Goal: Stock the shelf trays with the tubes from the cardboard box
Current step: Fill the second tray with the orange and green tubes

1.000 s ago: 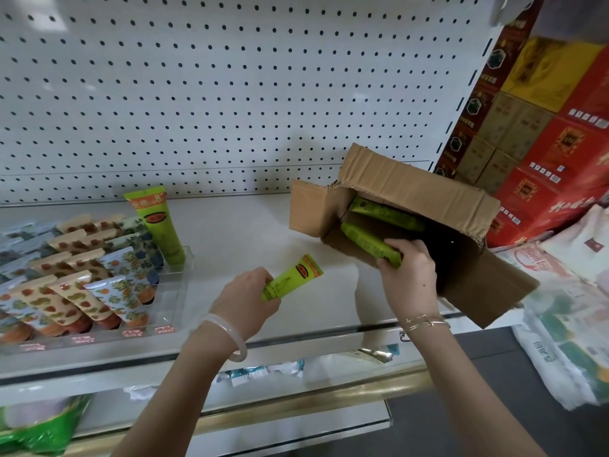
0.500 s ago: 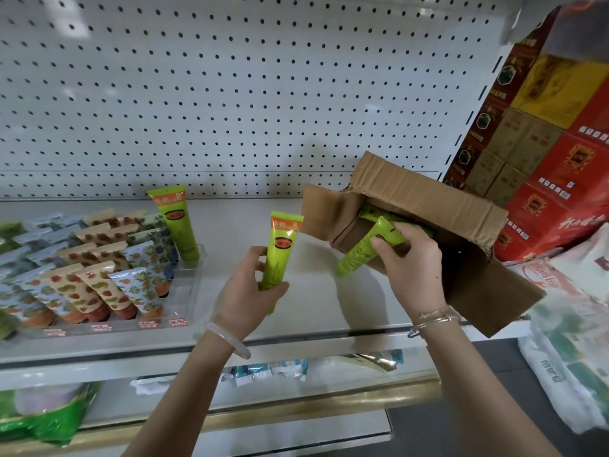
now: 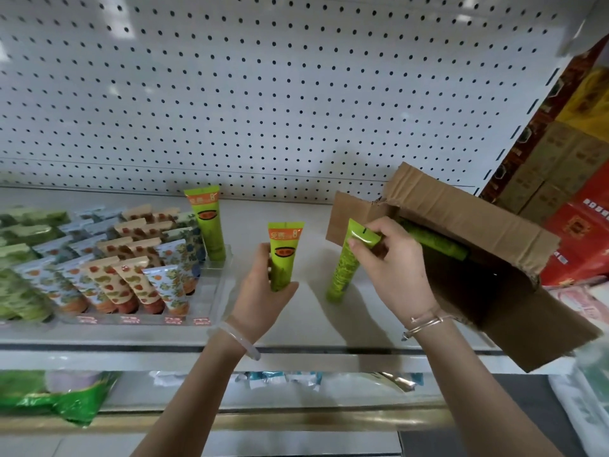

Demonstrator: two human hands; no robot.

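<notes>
Left hand (image 3: 263, 291) grips one green tube (image 3: 284, 255) upright above the shelf (image 3: 306, 321); its orange band reads "8". Right hand (image 3: 395, 272) pinches a second tube (image 3: 342, 272) by its crimped end, beside the cardboard box (image 3: 461, 206). A third tube (image 3: 207, 225) stands in the clear tray (image 3: 224, 278).

Bright, even light is cast from above, and soft bright patches are seen on the pegboard wall (image 3: 263, 94) towards its upper left corner. Faint, diffuse shadows are thrown on the white shelf (image 3: 296, 206) beneath the right hand (image 3: 392, 268) and its tube (image 3: 342, 268). A pale shadow is laid on the wall beside the cardboard box (image 3: 461, 219), whose inside is left almost black. The rows of holes are bent into curves by the wide lens, and the upright (image 3: 524, 127) at the shelf's right end is tilted. Fine detail is softened throughout. The printed tubes (image 3: 19, 291) at the shelf's left edge and the green bag (image 3: 49, 397) below it are blurred.
</notes>
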